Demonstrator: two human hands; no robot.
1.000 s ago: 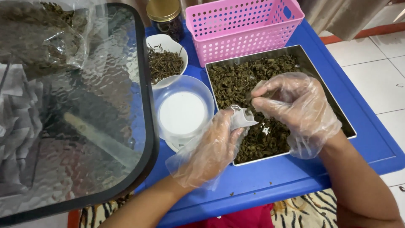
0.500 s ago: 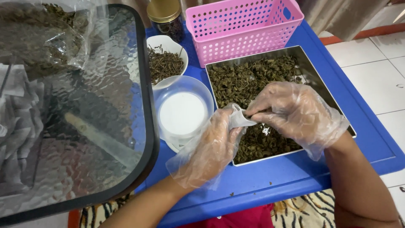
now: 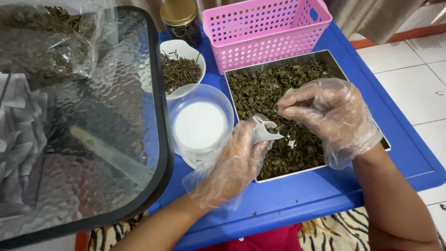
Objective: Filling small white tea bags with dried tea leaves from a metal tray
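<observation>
Holding: a small white pouch sits pinched in the grip of the left hand, mouth tilted toward the right hand, apparently so it stays open for filling.
Right hand: fingertips pressed together on a pinch of dried leaves, just right of the pouch mouth and above the leaf bed.
Gloves: thin clear plastic on both hands, likely to keep skin off the leaves.
Beneath both grips: steel tray spread with dark dried leaves, so spills fall back in.
Left of the pouch grip: clear round tub with white bottom, touching the tray edge.
Beyond it: white bowl of stems, gold-lidded jar, pink basket.
Support: blue bench; a glass-topped table lies farther left.
</observation>
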